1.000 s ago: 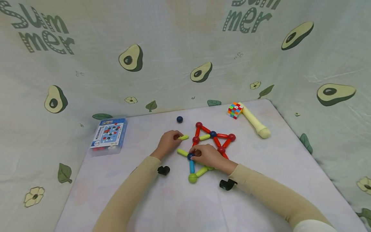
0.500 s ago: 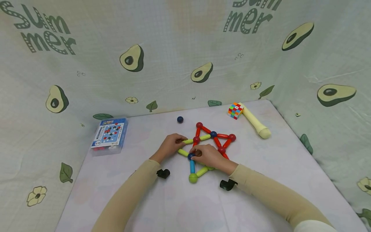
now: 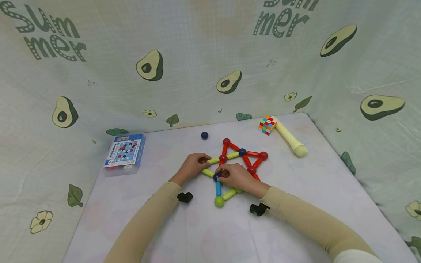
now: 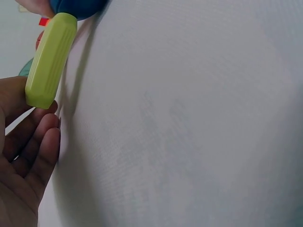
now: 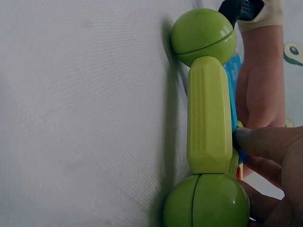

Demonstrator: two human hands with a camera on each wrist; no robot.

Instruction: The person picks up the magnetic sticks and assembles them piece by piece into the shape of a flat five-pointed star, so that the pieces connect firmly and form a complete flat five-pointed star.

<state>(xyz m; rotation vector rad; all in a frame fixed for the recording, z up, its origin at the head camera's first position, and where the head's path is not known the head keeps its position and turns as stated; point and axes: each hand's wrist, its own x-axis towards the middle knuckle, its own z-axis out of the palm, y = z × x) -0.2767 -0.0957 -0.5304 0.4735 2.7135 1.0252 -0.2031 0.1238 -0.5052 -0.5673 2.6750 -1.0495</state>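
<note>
My left hand [image 3: 193,167] pinches the outer end of a yellow-green magnetic rod [image 3: 214,160], whose inner end meets a red ball [image 3: 223,158] of the flat ball-and-rod build. Just below, another yellow-green rod [image 3: 208,172] sticks out from a dark blue ball [image 3: 216,177]; in the left wrist view this rod [image 4: 51,61] overlaps the hand. My right hand [image 3: 238,178] grips that blue ball between thumb and fingers and covers part of the build. From the ball a light blue rod [image 3: 218,189] runs to a green ball [image 3: 219,201], seen large in the right wrist view.
A loose dark blue ball [image 3: 204,135] lies behind the build. A boxed set [image 3: 124,154] is at the back left. At the back right are a puzzle cube [image 3: 267,125] and a pale yellow stick with a rounded end [image 3: 291,138]. A printed cloth hangs behind.
The left hand has brought its yellow-green rod right and slightly down, from apart to meeting the red ball. My right hand stays on the blue ball.
</note>
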